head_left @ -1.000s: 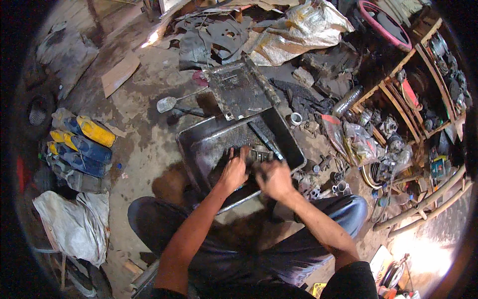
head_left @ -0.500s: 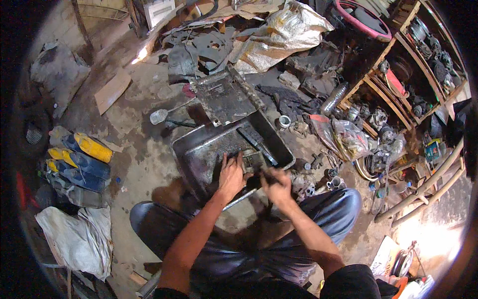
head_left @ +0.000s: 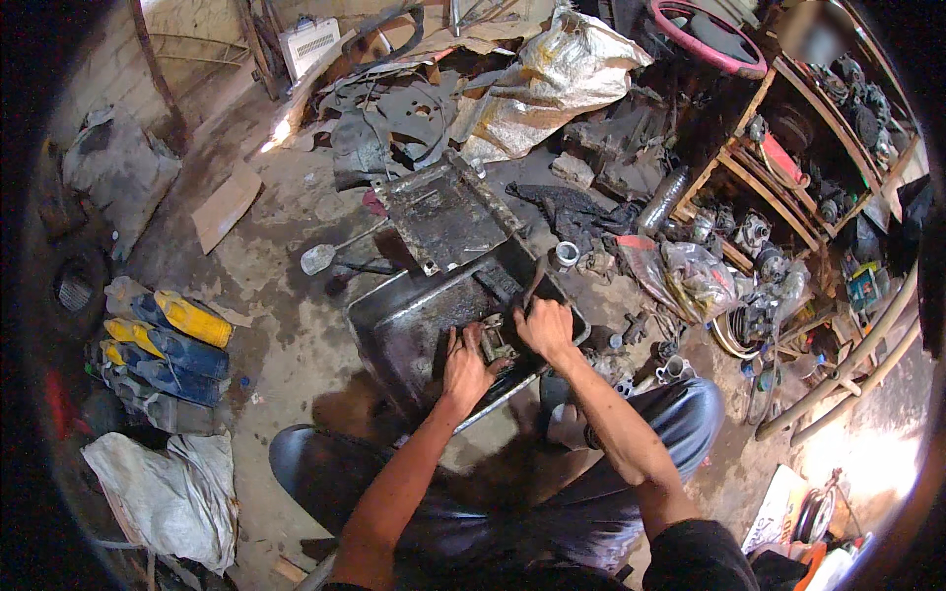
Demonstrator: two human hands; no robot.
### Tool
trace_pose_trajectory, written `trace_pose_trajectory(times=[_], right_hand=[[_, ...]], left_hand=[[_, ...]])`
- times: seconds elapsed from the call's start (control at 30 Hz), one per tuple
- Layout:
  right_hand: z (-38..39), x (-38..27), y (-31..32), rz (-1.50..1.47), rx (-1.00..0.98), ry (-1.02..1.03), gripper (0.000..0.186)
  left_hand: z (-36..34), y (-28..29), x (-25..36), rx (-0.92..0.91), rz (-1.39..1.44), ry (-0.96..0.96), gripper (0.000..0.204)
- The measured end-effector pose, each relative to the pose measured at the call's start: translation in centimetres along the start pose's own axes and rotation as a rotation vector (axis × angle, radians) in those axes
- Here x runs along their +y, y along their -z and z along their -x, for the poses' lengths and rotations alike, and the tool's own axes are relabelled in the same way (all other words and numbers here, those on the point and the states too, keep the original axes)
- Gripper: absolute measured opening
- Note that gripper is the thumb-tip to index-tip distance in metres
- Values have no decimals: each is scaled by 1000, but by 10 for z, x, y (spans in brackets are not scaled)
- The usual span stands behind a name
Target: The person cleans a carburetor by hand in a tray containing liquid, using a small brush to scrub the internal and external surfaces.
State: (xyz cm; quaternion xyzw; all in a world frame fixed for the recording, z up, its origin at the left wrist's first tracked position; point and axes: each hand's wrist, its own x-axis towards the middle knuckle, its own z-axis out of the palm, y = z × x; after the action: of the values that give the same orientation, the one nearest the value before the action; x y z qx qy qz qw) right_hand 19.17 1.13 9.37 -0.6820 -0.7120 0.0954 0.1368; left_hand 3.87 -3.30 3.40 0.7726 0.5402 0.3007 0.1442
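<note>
— What's shifted?
— The right hand [head_left: 544, 327] has lifted, fingers closed on a thin dark brush [head_left: 533, 286]. The left hand [head_left: 463, 366] stays clasping the small greasy metal part [head_left: 492, 342] inside the oily black metal tray [head_left: 394, 325]; scrubbing seems underway.

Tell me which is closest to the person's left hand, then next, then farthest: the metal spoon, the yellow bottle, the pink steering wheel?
From the left hand:
1. Metal spoon, on the floor up-left.
2. Yellow bottle, far left in the bottle pile.
3. Pink steering wheel, top right above the shelves.

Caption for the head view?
Both hands, left hand and right hand, work a small metal part inside a greasy tray.
</note>
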Motion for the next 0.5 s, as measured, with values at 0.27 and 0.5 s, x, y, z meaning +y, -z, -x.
trace_pose_trajectory(times=[0.27,0.5], right_hand=[[15,9,-11,-178,-49,-77,36],[31,2,-21,-123,233,66,29]], left_hand=[[3,3,8,40,223,127,60],[6,4,3,38,175,129,66]])
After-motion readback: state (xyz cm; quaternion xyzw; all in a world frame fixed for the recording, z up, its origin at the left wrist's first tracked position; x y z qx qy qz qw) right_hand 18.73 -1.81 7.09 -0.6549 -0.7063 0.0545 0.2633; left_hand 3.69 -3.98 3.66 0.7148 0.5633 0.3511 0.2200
